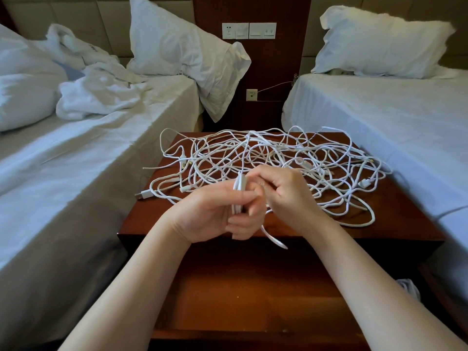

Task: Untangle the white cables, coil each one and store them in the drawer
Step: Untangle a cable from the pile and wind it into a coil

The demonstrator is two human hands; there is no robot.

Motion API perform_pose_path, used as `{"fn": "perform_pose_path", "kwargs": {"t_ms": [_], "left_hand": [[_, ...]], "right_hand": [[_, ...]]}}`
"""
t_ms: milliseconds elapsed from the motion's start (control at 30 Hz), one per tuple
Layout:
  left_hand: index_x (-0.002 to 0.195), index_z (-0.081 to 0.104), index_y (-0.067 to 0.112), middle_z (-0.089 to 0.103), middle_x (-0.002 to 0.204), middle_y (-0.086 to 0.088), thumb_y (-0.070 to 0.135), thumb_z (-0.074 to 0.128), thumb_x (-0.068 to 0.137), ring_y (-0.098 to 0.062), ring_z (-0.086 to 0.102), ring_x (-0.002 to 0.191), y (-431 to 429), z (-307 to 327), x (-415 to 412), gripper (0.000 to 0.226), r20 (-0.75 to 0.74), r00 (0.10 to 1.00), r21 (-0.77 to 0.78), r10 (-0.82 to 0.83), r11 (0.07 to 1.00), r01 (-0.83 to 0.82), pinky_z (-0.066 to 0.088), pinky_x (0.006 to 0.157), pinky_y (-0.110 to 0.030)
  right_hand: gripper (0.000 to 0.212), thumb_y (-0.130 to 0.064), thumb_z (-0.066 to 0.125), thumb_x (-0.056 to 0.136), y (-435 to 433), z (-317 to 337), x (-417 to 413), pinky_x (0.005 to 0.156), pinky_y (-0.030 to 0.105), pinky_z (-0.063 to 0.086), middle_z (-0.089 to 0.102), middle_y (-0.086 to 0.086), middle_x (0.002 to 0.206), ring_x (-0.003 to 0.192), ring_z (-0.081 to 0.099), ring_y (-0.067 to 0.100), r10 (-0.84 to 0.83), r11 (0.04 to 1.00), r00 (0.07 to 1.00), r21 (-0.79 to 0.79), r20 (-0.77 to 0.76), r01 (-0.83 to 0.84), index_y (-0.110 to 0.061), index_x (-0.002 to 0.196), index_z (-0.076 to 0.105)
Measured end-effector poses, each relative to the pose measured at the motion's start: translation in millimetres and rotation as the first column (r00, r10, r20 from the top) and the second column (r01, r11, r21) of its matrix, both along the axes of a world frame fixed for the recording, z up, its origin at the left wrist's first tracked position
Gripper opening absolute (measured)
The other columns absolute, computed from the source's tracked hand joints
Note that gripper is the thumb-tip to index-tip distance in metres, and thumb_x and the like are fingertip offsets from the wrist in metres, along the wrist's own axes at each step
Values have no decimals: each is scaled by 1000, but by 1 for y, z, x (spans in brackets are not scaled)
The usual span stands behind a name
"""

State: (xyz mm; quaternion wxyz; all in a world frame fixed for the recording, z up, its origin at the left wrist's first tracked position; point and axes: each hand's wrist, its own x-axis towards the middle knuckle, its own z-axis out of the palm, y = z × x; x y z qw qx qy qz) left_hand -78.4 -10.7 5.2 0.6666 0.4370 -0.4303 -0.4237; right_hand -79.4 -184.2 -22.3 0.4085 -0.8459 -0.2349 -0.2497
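Far left was a bed [83,158] with a smooth white sheet, and a crumpled, fluffy towel [98,97] heaped on it. A puffy, creased pillow [177,54] leaned on the padded headboard and drooped over the mattress corner. That bed's edge ran right beside the left side of the surface [395,224], so there was hardly any gap there.

The surface was glossy dark red-brown wood, square-cornered. A silver USB plug [141,195] lay at its left edge, on the end of a strand from the pile.

The left hand [217,214] was curled round a small bundle [239,191] of folded cable loops, held upright above the near part of the surface. The right hand [286,188] was touching it on the right, fingers bent in and pinching cable at the top of the bundle. A loose tail [274,240] hung below the hands past the front edge.

Behind and to the right, the white cables [304,153] were still one thin, round, loopy tangle covering most of the top, with strands reaching the back and right edges. The only bare wood was a strip along the front and the near right corner.

On the right, a second bed [379,117] with a flat sheet sat close against the surface, with a plump pillow [379,44] at its head.
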Motion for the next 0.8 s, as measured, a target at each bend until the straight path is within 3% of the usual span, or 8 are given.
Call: {"fn": "perform_pose_path", "kwargs": {"t_ms": [133, 233, 333, 433, 500, 567, 667, 800], "left_hand": [[77, 51, 7, 29, 58, -1, 18, 53, 94, -10, 31, 50, 3, 1, 6, 19, -207, 977, -237, 53, 966, -103, 31, 50, -22], [73, 51, 10, 31, 55, 3, 17, 50, 92, -8, 32, 49, 5, 1, 12, 20, -317, 911, -321, 262, 875, -364, 33, 49, -20], [70, 49, 13, 35, 52, 5, 18, 41, 93, -7, 33, 47, 7, 4, 17, 25, -421, 719, -302, 553, 662, -686, 35, 49, -18], [70, 42, 12, 36, 52, 4, 11, 35, 98, -8, 34, 47, 9, 4, 24, 29, -448, 463, -250, 765, 390, -886, 34, 51, -19], [70, 42, 11, 39, 51, 4, 8, 32, 102, -9, 37, 49, 10, 3, 28, 33, -401, 295, -212, 867, 225, -951, 36, 52, -21], [70, 43, 11, 45, 50, 4, 8, 32, 103, -10, 41, 50, 11, 1, 30, 35, -301, 152, -183, 941, 99, -978, 39, 54, -22], [70, 48, 13, 51, 54, 1, 12, 34, 103, -13, 46, 53, 11, -5, 30, 36, -45, -38, -158, 998, -45, -986, 43, 61, -26], [62, 52, 16, 57, 59, -5, 15, 37, 102, -12, 53, 57, 9, -11, 29, 43, 282, -237, -245, 930, -169, -955, 44, 65, -24]], "right_hand": [[14, -33, 39, 89, 9, -4, -4, 51, 30, 36, 49, -15, 59, 56, 42, 11, 56, 971, 998, -232, 8, -52, -30, 82, 51], [15, -33, 52, 93, 15, -8, -4, 59, 27, 36, 54, -19, 63, 57, 45, 1, 16, 939, 993, -339, -120, -56, -30, 84, 63], [14, -32, 56, 96, 16, -8, -7, 68, 30, 44, 70, -9, 82, 73, 59, 8, -15, 896, 980, -439, -197, -75, -28, 95, 69], [16, -32, 56, 97, 13, -7, -8, 64, 29, 40, 64, -8, 72, 68, 58, 13, -29, 906, 981, -420, -192, -55, -24, 97, 70], [17, -31, 56, 97, 11, -5, -6, 62, 27, 36, 56, -14, 65, 60, 49, 4, -55, 911, 977, -412, -206, -36, -23, 99, 71], [17, -30, 56, 97, 10, -5, -5, 64, 29, 41, 62, -11, 70, 63, 52, 6, -63, 916, 980, -402, -191, -19, -21, 100, 71], [17, -26, 56, 97, 9, -6, -5, 64, 30, 45, 70, -3, 79, 71, 60, 15, -90, 925, 991, -377, -97, 48, -19, 100, 72], [13, -17, 60, 91, 10, -7, -3, 75, 33, 43, 65, -14, 71, 62, 57, 7, -168, 932, 971, -295, 171, 213, -17, 88, 72]]}}
